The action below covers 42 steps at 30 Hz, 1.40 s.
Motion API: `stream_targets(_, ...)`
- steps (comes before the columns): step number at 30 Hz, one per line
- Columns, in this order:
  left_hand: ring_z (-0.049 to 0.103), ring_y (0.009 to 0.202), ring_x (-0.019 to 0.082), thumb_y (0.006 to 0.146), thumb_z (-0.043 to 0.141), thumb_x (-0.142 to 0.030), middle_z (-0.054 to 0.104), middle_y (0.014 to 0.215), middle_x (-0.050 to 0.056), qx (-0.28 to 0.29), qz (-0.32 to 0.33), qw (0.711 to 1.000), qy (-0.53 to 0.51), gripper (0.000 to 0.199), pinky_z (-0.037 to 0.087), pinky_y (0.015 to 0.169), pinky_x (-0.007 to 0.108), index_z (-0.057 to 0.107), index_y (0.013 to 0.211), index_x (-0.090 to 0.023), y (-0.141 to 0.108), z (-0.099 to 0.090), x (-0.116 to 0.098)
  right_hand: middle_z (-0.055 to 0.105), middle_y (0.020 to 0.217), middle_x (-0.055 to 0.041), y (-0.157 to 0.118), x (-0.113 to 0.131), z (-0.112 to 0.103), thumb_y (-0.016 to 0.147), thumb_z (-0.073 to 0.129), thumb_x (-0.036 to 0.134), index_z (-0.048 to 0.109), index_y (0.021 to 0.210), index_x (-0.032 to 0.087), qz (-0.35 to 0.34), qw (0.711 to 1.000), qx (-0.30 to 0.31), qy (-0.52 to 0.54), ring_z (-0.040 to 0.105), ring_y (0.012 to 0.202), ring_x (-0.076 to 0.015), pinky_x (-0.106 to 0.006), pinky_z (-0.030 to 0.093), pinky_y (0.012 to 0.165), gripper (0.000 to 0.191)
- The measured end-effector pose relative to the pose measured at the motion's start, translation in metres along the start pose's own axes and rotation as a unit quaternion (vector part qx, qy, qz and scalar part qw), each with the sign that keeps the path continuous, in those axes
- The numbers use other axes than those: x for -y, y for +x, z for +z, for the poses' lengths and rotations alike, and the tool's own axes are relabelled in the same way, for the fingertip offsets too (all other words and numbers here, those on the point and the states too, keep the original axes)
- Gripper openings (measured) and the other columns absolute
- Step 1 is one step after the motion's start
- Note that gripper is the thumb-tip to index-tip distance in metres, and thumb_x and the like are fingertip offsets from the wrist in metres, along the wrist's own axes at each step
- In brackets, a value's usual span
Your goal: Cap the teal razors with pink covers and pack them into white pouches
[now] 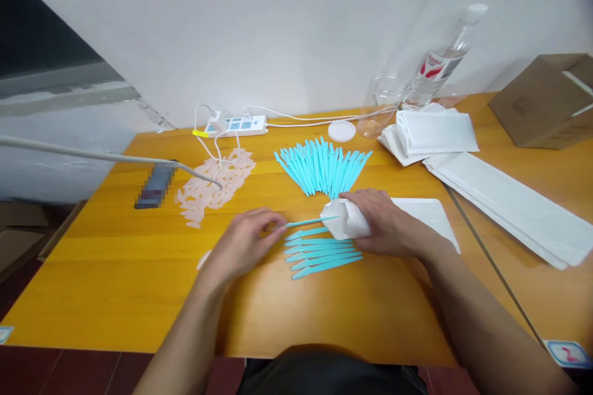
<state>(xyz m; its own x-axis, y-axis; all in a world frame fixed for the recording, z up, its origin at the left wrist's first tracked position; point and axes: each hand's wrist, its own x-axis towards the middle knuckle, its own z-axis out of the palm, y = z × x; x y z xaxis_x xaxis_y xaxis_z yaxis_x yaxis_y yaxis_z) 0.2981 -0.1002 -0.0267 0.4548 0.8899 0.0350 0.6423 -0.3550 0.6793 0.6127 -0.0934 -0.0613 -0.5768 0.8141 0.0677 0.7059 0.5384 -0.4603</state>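
Observation:
My left hand (252, 239) pinches one end of a slim turquoise stick (303, 223), which looks like an eyebrow razor. Its other end reaches into the mouth of a white plastic bag (336, 222). Around that bag my right hand (384, 222) is closed, holding the mouth open toward the left. Just below the bag several similar turquoise razors (319, 254) lie in a row, partly covered by it. Beyond my hands, many more turquoise razors (322, 163) are fanned out on the table. A flat white sheet or bag (428, 219) lies under my right wrist.
Small pale pink pieces (215, 185) lie spread at the left, with a cable over them, near a phone (156, 185). At the back are a power strip (243, 125), a round white lid (341, 131) and a bottle (440, 68). White packs (514, 203) and a carton (542, 102) occupy the right.

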Motion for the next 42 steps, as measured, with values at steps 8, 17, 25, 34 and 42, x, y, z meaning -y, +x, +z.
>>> stream_targets(8,0.069,0.085,0.016,0.096,0.061,-0.027,0.076,0.104,0.005,-0.048,0.039,0.995,-0.084,0.02,0.052,0.075,0.027,0.075,0.108,-0.022,0.023,0.042,-0.01,0.06,0.128,-0.0143,-0.002,0.002,0.002,0.074,0.07,0.028,0.043,0.142,0.02,-0.007,1.0,-0.024,0.003,0.055,0.117,-0.034,-0.049,0.041,0.1,0.074)
stream_targets(17,0.066,0.089,0.018,0.093,0.063,-0.025,0.072,0.093,0.002,0.044,-0.023,0.998,0.035,0.014,0.047,0.082,0.029,0.076,0.089,-0.024,0.001,0.028,0.025,0.06,0.129,-0.0127,-0.001,0.0,0.002,0.074,0.069,0.027,0.043,0.143,0.022,0.019,1.0,-0.006,0.002,0.055,0.117,-0.0342,-0.048,0.041,0.1,0.074)
stream_targets(25,0.063,0.088,0.017,0.094,0.063,-0.027,0.07,0.092,0.002,0.036,-0.027,0.999,0.008,0.011,0.046,0.08,0.028,0.072,0.092,-0.022,-0.001,0.032,0.024,0.059,0.132,-0.0127,-0.004,-0.003,0.003,0.073,0.069,0.025,0.04,0.145,0.023,0.023,1.0,-0.015,0.006,0.055,0.118,-0.0341,-0.048,0.041,0.1,0.078)
stream_targets(34,0.059,0.074,0.014,0.093,0.064,-0.038,0.068,0.081,0.001,-0.076,-0.088,0.988,-0.098,0.021,0.047,0.068,0.024,0.071,0.093,-0.019,-0.023,-0.018,0.035,0.057,0.131,-0.0147,-0.006,-0.008,0.007,0.074,0.069,0.022,0.035,0.148,0.021,0.0,1.0,-0.03,0.006,0.053,0.12,-0.0335,-0.05,0.042,0.103,0.081)
stream_targets(42,0.069,0.088,0.02,0.094,0.064,-0.022,0.077,0.089,0.005,-0.057,0.107,0.992,-0.03,0.012,0.05,0.085,0.035,0.075,0.089,-0.021,0.03,0.054,-0.028,0.053,0.138,-0.0157,0.004,0.011,0.014,0.072,0.067,0.016,0.025,0.154,0.021,-0.053,0.998,-0.025,0.025,0.05,0.127,-0.0328,-0.052,0.04,0.106,0.092)
